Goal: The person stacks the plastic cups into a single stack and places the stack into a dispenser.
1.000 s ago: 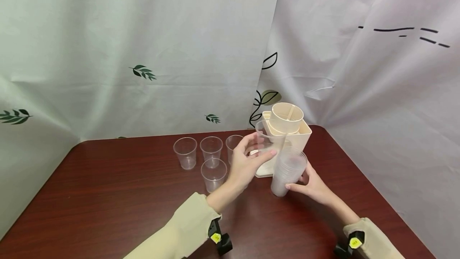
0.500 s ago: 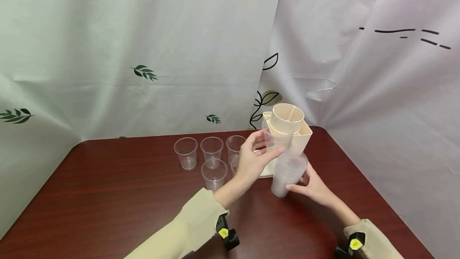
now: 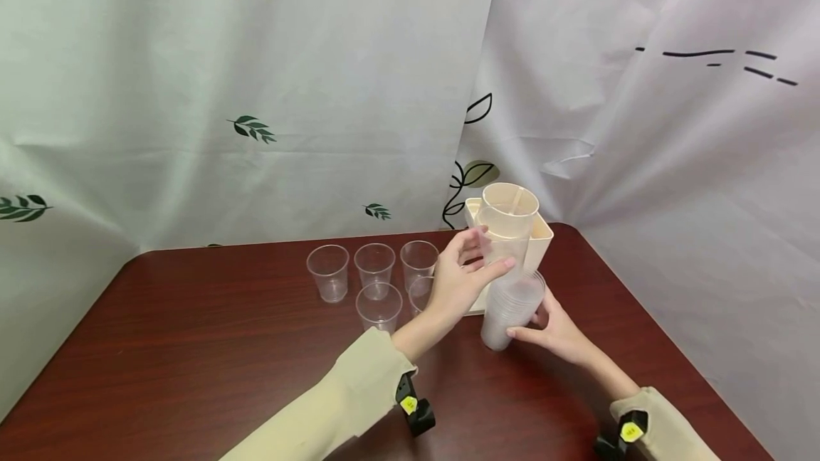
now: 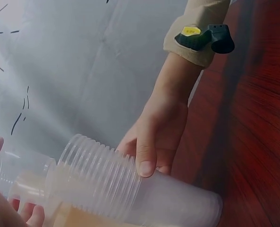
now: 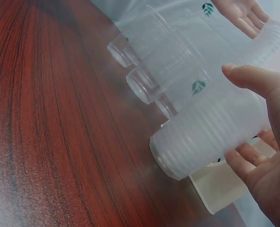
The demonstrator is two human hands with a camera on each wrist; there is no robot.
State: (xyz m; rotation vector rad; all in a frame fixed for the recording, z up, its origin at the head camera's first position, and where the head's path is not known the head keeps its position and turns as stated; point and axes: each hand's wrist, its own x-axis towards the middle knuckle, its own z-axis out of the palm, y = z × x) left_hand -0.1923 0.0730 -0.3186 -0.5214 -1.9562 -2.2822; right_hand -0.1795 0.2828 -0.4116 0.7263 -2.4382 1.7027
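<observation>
My left hand [image 3: 453, 282] holds a clear plastic cup [image 3: 503, 247] between thumb and fingers, just above a stack of nested plastic cups [image 3: 511, 310]. In the left wrist view, the base of that cup [image 4: 24, 172] meets the mouth of the stack; whether it sits inside cannot be made out. My right hand [image 3: 559, 331] grips the tilted stack from the right, thumb [image 4: 147, 156] along its side below the rims. In the right wrist view the stack [image 5: 201, 132] leans with its base near the tabletop.
Several clear cups stand upright left of my hands, among them a front cup [image 3: 379, 308] and a left cup [image 3: 330, 276]; one is partly behind my left wrist. A cream holder [image 3: 539, 237] with a cylinder on top stands behind the stack on the brown table [image 3: 211, 368].
My left hand has moved right with its cup, bringing it over the mouth of the stack. The right hand and the stack have stayed nearly still.
</observation>
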